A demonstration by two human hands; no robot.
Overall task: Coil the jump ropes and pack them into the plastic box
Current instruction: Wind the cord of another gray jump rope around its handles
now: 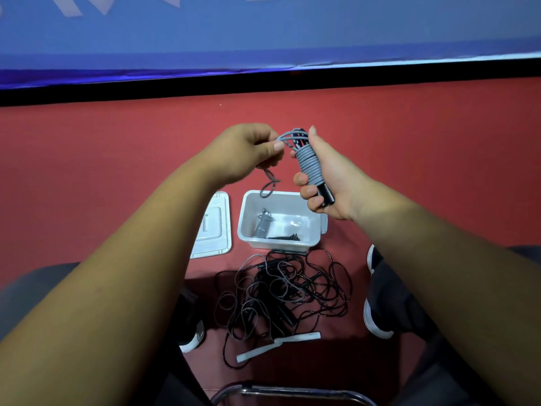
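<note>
My right hand (pixel 328 183) grips the black handles of a grey jump rope (pixel 309 167), whose cord is wound in tight turns around them. My left hand (pixel 248 150) pinches the loose end of that grey cord beside the handles' top; a short loop dangles below it toward the box. The white plastic box (pixel 314 230) stands open on the red floor under my hands. Inside lie a coiled grey rope (pixel 262 225) and a coiled black rope (pixel 285 237). A tangled pile of black and grey ropes (pixel 281 291) lies in front of the box.
The box's clear lid (pixel 212 230) lies flat to the left of the box. White handles (pixel 278 344) lie at the pile's near edge. My shoes (pixel 374 315) and knees flank the pile. A chair's metal frame (pixel 289 391) is at the bottom. A blue banner stands behind.
</note>
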